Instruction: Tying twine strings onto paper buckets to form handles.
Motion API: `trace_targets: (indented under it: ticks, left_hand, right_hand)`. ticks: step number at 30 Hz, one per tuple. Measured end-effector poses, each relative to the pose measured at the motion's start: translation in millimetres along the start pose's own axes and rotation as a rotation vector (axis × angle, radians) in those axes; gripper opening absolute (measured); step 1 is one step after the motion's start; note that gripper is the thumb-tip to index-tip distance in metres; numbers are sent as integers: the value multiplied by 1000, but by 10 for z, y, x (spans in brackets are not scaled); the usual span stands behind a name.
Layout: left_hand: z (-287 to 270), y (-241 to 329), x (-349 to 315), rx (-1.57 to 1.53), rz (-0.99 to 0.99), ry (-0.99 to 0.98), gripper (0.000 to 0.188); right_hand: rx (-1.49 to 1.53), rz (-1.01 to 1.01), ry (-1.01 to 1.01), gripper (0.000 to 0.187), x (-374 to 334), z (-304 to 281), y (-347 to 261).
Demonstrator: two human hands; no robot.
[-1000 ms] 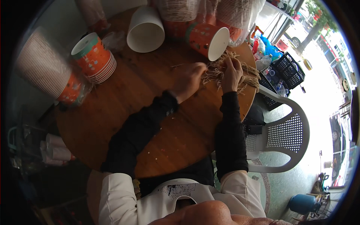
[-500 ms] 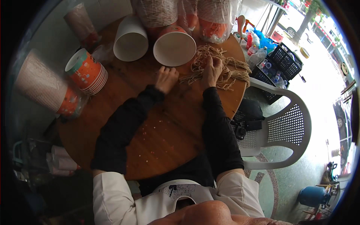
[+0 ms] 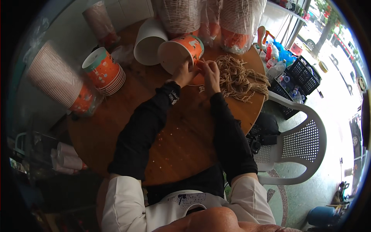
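Note:
An orange printed paper bucket [image 3: 196,45] lies on its side on the round wooden table [image 3: 185,131], its white mouth turned toward me. My left hand [image 3: 183,73] is closed on the near right part of its rim. Close beside it, my right hand [image 3: 211,77] has its fingers pinched together against the bucket's side; what they hold, if anything, is hidden. A small orange patch shows below the fingers, too covered to name. Right of my right hand lies a loose heap of tan twine [image 3: 237,79]. A plain white paper bucket [image 3: 148,44] lies just left of the orange one.
Plastic-wrapped stacks of paper buckets [image 3: 179,17] stand at the back. At the left are a short orange stack [image 3: 103,71] and a long wrapped stack [image 3: 58,77]. A grey plastic chair [image 3: 297,143] with a camera [image 3: 255,146] on it and black crates [image 3: 295,83] are at the right.
My left hand has moved right and up onto the bucket's rim. My right hand has left the twine and come over beside it. The bucket has turned, showing more of its orange side.

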State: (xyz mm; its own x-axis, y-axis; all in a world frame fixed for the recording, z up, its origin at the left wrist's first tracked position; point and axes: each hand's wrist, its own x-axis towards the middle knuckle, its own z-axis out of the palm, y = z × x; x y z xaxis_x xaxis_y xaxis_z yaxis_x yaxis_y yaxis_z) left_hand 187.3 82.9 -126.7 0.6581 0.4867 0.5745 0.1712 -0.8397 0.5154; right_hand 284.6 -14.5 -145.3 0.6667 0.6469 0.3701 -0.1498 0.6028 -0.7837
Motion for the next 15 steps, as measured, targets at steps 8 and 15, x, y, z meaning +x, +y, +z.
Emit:
trace_targets:
  ticks: [8, 15]
  left_hand:
    - [-231, -278, -572, 89, 24, 153, 18]
    - [-1260, 248, -1733, 156, -198, 50, 15]
  right_hand:
    - [-110, 142, -205, 11, -335, 322, -83]
    - [-210, 314, -416, 17, -1059, 874, -265]
